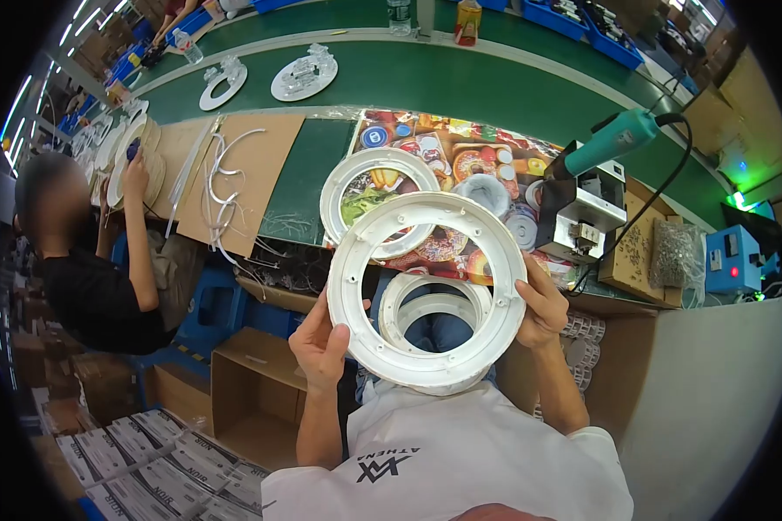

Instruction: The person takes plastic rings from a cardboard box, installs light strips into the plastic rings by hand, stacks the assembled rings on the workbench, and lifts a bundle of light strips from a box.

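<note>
White ring (346,282) | held up between the hands, in front of torso | left hand (321,349): clamped on its left rim | right hand (543,304): clamped on its right rim | flat ring (333,204) beyond, on counter (294,195)

"Is your view bright?"

"Mostly; tube lights (17,108) glare at your upper left (a green glow (739,201) flares right), and the fisheye edges bend into black."

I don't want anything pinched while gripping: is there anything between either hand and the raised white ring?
Nothing visible: the left hand and right hand both touch the raised ring directly. Another white ring shows beyond it.
</note>
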The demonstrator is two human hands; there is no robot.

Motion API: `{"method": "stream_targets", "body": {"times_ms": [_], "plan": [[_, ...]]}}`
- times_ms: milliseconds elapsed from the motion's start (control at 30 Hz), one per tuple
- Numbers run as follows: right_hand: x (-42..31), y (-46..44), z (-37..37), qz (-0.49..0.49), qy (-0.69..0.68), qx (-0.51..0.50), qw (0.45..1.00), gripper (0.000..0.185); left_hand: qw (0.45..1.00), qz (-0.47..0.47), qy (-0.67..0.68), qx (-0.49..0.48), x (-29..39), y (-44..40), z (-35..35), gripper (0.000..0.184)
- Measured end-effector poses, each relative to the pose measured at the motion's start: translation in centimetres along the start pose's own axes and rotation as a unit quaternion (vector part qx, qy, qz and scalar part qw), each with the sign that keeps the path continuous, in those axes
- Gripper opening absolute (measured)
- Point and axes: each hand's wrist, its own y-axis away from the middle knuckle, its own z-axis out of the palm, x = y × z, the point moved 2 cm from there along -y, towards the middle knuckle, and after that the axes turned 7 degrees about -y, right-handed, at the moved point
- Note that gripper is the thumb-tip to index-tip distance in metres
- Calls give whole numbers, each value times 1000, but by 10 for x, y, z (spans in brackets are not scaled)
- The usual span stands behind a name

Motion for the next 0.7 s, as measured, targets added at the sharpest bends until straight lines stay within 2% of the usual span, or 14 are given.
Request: {"method": "stream_targets", "body": {"times_ms": [67, 133, 233, 300, 333, 400, 467, 500, 533, 600, 700], "plan": [[1, 2, -1, 40, -22, 9, 999, 33, 1000, 2, 3, 0, -1, -1, -1, 57], [-2, -2, -2, 78, -59, 15, 995, 32, 1000, 2, 2, 7, -3, 1, -3, 58], [-4, -6, -1, 147, -124, 27, 981, 39, 1000, 6, -4, -26, -3, 1, -3, 59], [-6, -6, 3, 163, -136, 19, 977, 38, 999, 8, -35, -1, -3, 0, -1, 63], [-3, -1, 6, 177, -146, 47, 972, 41, 998, 11, -63, 13, -3, -1, -1, 69], [-2, 5, 8, 199, -158, 68, 965, 45, 997, 1, -79, -8, -5, 0, -6, 67], [2, 7, 6, 212, -156, 82, 961, 47, 998, -10, 67, -11, -4, -2, -2, 62], [4, 10, 6, 208, -156, 81, 962, 51, 995, -23, 95, -23, 0, -1, -1, 59], [5, 11, 6, 219, -160, 73, 960, 51, 995, -32, 95, -13, -2, -1, -3, 59], [5, 9, 8, 225, -163, 91, 956, 54, 992, -8, 103, -72, -4, -4, -6, 57], [7, 9, 10, 227, -168, 95, 955, 57, 994, -9, 90, -66, -5, -5, -7, 55]]}}
